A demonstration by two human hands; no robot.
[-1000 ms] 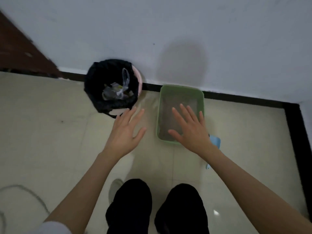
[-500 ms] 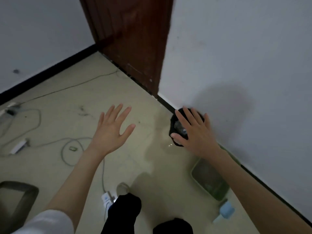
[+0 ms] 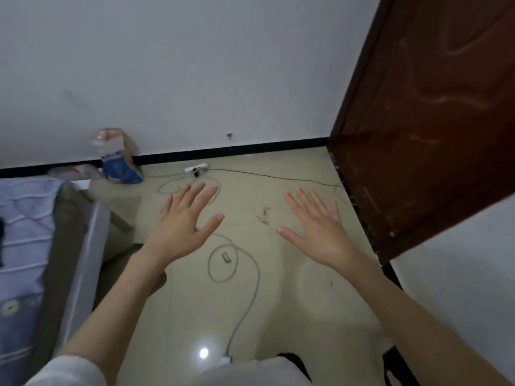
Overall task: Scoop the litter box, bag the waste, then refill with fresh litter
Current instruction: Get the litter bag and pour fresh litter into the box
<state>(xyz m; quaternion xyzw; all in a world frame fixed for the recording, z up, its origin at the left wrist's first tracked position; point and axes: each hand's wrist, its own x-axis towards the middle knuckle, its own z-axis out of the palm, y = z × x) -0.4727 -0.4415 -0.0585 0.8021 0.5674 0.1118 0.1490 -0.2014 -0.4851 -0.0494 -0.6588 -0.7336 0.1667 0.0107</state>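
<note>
Head view: both hands empty above the floor, facing the wall with the bag.

The left hand [image 3: 184, 224] and right hand [image 3: 317, 229] are spread flat, fingers splayed, holding nothing. Neither litter box nor scoop is in frame. A blue-and-white bag [image 3: 118, 162], possibly the fresh litter, leans against the wall beside the bed [image 3: 25, 232]; its print is too blurred to read. The step in hand is judged to be fetching supplies; next calls for stepping over the cable [image 3: 245, 277] and grasping the bag.
</note>
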